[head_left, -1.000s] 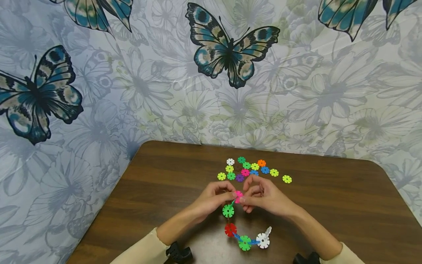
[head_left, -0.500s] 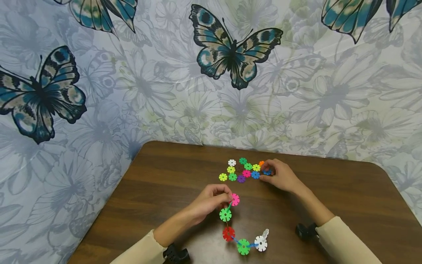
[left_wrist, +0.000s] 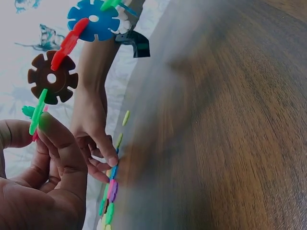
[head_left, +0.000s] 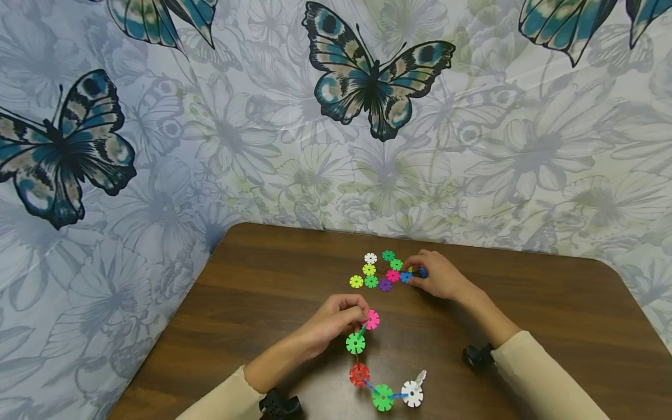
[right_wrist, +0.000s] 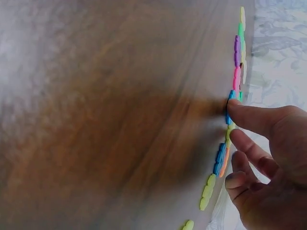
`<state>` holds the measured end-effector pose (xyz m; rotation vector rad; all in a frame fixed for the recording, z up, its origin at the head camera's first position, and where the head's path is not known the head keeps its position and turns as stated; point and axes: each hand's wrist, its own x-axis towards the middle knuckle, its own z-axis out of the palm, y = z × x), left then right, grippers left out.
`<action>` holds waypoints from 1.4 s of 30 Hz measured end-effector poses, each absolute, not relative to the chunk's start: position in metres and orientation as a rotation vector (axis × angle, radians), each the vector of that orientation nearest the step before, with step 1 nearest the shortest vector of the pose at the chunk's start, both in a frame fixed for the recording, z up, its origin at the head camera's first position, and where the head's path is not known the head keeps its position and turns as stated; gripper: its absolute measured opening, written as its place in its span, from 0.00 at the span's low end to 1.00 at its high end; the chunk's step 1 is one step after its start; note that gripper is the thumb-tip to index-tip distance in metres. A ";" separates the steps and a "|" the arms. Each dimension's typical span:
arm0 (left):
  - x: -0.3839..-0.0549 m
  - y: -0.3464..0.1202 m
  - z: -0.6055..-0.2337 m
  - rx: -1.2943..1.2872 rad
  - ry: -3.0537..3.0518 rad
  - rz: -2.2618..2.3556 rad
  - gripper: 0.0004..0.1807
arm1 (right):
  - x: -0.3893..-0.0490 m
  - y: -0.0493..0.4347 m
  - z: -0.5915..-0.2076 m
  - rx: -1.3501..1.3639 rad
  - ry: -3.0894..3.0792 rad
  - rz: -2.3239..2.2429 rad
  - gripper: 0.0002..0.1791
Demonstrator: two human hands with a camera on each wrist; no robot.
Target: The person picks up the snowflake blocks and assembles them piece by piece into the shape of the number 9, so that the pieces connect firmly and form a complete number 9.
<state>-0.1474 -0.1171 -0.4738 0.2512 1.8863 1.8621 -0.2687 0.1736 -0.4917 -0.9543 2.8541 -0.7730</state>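
While left hand (head_left: 335, 322) pinches one chain (head_left: 359, 374), right (head_left: 438, 275) touches one disc (head_left: 406, 277).

Right hand (right_wrist: 271, 158) touching blue disc (right_wrist: 229, 119); pink disc (right_wrist: 237, 78) just beside.

From where I stand I can read no lettering, number, label, brand name or sign on anything here: not on the coloured discs (head_left: 378, 394), not on the table (head_left: 236, 286), not on the printed wall covering (head_left: 236, 87). Even close up in the left wrist view, the blue disc (left_wrist: 103, 28) and the brown disc (left_wrist: 61, 85) carry nothing legible, and the black wrist devices (head_left: 478, 357) are too small and dark to tell whether any marking stands on them.
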 end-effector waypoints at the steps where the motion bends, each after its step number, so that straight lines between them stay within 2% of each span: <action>1: -0.147 -0.117 -0.474 0.254 1.888 1.862 0.03 | -0.269 0.173 -0.491 -0.958 2.850 -0.761 0.12; 6: -0.147 -0.119 -0.473 0.261 1.885 1.858 0.02 | -0.270 0.172 -0.485 -0.939 2.821 -0.753 0.12; 11: -0.146 -0.118 -0.472 0.268 1.879 1.864 0.03 | -0.259 0.169 -0.480 -0.908 2.670 -0.993 0.10; 19: -0.147 -0.114 -0.470 0.274 1.870 1.862 0.05 | -0.210 0.157 -0.462 -0.973 2.333 -1.490 0.07; 25: -0.148 -0.111 -0.469 0.262 1.837 1.871 0.06 | -0.180 0.152 -0.458 -0.983 2.216 -1.635 0.04; 42: -0.149 -0.114 -0.468 0.309 1.841 1.870 0.07 | -0.162 0.143 -0.467 -1.128 2.288 -1.723 0.06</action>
